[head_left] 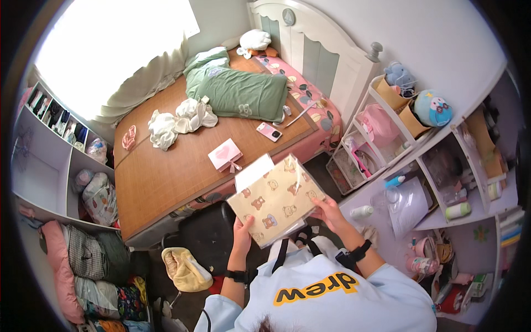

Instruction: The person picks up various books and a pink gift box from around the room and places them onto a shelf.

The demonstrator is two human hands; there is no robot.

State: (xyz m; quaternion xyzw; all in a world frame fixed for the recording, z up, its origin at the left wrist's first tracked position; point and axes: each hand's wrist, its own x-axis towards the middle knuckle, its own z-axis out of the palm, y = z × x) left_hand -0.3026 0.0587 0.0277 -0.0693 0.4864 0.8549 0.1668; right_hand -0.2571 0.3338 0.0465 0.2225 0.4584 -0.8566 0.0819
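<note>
Both my hands hold a flat clear-wrapped packet point(275, 200) of cream fabric printed with small bears, with a white flap at its top left. My left hand point(241, 229) grips its lower left edge. My right hand point(327, 210) grips its right edge. The packet is tilted and held in front of my chest, above the dark floor beside the bed point(182, 160).
On the bed's bamboo mat lie a pink gift box point(225, 154), a phone point(269, 131), white clothes point(180, 120), a green pillow point(240, 93). White shelves point(437, 166) with toys and bottles stand right. Shelves with folded clothes point(83, 249) stand left. A yellow cloth point(185, 269) lies on the floor.
</note>
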